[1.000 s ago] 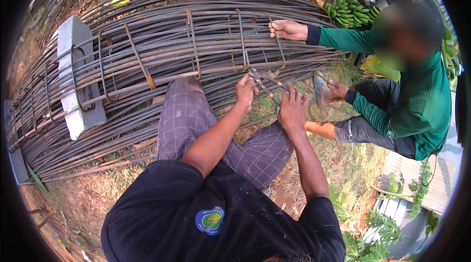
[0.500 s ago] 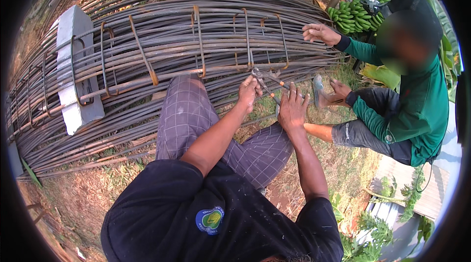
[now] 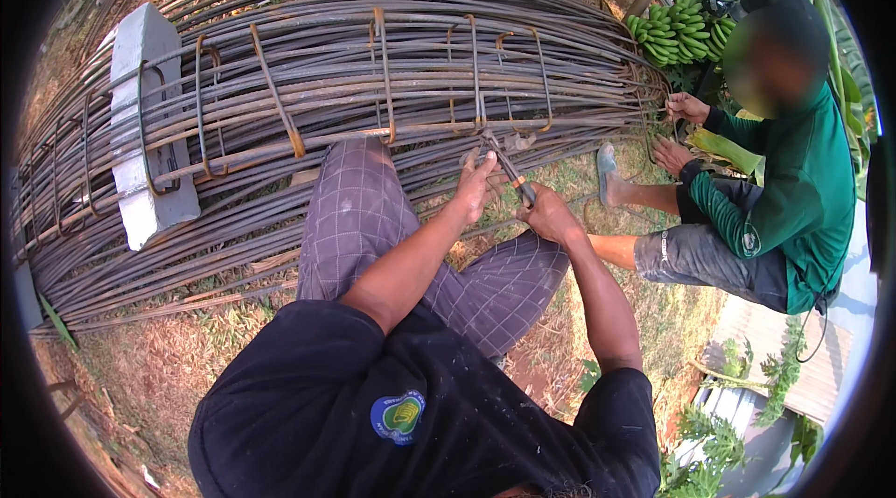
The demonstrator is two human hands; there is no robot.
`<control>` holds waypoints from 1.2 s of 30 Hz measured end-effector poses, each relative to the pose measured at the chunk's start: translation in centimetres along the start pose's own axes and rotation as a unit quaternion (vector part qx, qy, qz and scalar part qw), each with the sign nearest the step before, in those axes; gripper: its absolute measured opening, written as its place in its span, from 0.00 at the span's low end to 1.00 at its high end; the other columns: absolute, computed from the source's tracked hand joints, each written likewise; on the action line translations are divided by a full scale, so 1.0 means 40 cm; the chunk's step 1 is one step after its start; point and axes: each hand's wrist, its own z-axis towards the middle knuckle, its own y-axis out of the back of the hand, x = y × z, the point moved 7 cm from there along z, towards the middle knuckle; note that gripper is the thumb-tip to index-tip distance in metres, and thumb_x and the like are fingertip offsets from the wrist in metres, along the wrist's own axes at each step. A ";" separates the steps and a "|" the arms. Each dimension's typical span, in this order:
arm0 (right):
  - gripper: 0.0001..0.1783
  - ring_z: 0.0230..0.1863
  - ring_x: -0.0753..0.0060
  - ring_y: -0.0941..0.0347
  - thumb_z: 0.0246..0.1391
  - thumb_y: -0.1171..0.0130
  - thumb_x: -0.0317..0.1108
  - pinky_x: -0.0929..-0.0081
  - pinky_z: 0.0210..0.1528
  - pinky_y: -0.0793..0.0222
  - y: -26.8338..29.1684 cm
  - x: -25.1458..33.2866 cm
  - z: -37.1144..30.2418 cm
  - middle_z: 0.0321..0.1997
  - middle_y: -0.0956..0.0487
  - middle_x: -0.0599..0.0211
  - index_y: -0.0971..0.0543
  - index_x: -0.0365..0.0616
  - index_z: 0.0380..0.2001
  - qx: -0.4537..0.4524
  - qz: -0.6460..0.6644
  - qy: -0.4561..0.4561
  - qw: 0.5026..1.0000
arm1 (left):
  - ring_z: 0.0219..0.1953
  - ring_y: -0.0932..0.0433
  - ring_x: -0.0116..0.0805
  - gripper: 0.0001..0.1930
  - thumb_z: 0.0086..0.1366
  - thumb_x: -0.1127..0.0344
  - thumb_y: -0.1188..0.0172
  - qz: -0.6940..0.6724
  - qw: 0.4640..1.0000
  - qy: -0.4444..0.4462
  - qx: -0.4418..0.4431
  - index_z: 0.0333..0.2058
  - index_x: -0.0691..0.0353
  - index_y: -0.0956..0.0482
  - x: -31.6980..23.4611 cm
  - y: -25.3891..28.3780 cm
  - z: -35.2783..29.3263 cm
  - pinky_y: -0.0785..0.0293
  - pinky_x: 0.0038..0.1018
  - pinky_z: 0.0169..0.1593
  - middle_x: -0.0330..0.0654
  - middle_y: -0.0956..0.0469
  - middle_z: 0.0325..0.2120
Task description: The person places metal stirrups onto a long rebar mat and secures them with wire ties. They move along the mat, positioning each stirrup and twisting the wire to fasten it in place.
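Observation:
My right hand (image 3: pixel 551 215) is closed around the handles of a pair of pincers (image 3: pixel 509 169), dark metal with orange bands on the grips. Their head points up and left to the near bar of a rebar cage (image 3: pixel 345 136), beside one of its rectangular stirrups (image 3: pixel 478 78). Close to the pincers' jaws, my left hand (image 3: pixel 478 188) is closed with thumb and fingertips together. What those fingers pinch is too small to make out. Part of the jaws is hidden behind the left fingertips.
Under the cage lies a wide bundle of long steel bars (image 3: pixel 280 209). A pale grey block (image 3: pixel 149 125) props the cage at left. To my right sits a co-worker in a green shirt (image 3: pixel 793 190), holding a thin bent rod (image 3: pixel 646 120). Green bananas (image 3: pixel 677 31) lie behind.
The pincers' handles have come together, and my right hand has gone from spread fingers to a wrapped grip. The co-worker's far hand has moved right, away from the bars.

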 end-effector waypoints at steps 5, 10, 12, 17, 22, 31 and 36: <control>0.25 0.39 0.71 0.23 0.62 0.45 0.26 0.71 0.40 0.21 -0.062 -0.017 -0.020 0.43 0.23 0.59 0.35 0.37 0.61 0.194 0.516 -0.046 0.833 | 0.61 0.30 0.43 0.29 0.71 0.42 0.49 -0.061 0.970 0.067 0.227 0.62 0.51 0.35 -0.003 -0.093 -0.006 0.28 0.48 0.58 0.43 0.25 0.51; 0.25 0.47 0.62 0.21 0.61 0.43 0.27 0.65 0.48 0.19 0.003 0.027 0.000 0.53 0.23 0.57 0.32 0.37 0.60 0.180 0.439 -0.037 0.879 | 0.63 0.30 0.42 0.26 0.68 0.49 0.41 -0.145 0.963 0.062 0.220 0.61 0.50 0.33 -0.007 -0.094 0.016 0.28 0.50 0.61 0.41 0.25 0.54; 0.24 0.49 0.62 0.21 0.62 0.43 0.30 0.64 0.49 0.20 0.020 0.033 0.000 0.54 0.23 0.57 0.32 0.37 0.60 0.188 0.411 -0.036 0.892 | 0.63 0.30 0.42 0.26 0.66 0.51 0.39 -0.169 0.961 0.054 0.210 0.60 0.50 0.33 -0.008 -0.093 0.014 0.28 0.51 0.62 0.40 0.25 0.54; 0.25 0.48 0.61 0.21 0.63 0.44 0.35 0.63 0.49 0.22 0.040 0.027 0.000 0.53 0.23 0.58 0.33 0.38 0.61 0.210 0.434 -0.054 0.874 | 0.54 0.24 0.41 0.20 0.65 0.50 0.38 -0.192 0.962 0.039 0.191 0.50 0.51 0.29 0.014 -0.118 0.029 0.23 0.49 0.58 0.39 0.23 0.44; 0.41 0.52 0.57 0.22 0.55 0.34 0.49 0.61 0.52 0.24 0.086 0.099 -0.020 0.53 0.23 0.56 0.37 0.39 0.65 0.084 0.138 -0.111 0.981 | 0.30 0.22 0.35 0.18 0.66 0.48 0.38 -0.190 0.980 0.006 0.058 0.30 0.55 0.30 0.007 -0.124 0.065 0.24 0.33 0.31 0.37 0.28 0.23; 0.20 0.50 0.50 0.23 0.54 0.38 0.42 0.51 0.49 0.28 0.069 0.011 -0.014 0.46 0.21 0.53 0.29 0.42 0.44 -0.191 -0.282 -0.075 0.937 | 0.20 0.28 0.30 0.19 0.66 0.50 0.36 -0.125 0.973 -0.064 -0.182 0.25 0.56 0.31 0.021 -0.163 0.067 0.30 0.27 0.27 0.35 0.30 0.17; 0.20 0.45 0.40 0.24 0.54 0.38 0.40 0.47 0.45 0.29 0.004 -0.051 0.026 0.43 0.21 0.46 0.29 0.41 0.45 -0.187 -0.086 -0.031 0.978 | 0.54 0.32 0.32 0.40 0.60 0.60 0.29 0.103 0.990 -0.089 0.021 0.63 0.61 0.46 0.038 -0.102 0.028 0.34 0.32 0.58 0.41 0.31 0.48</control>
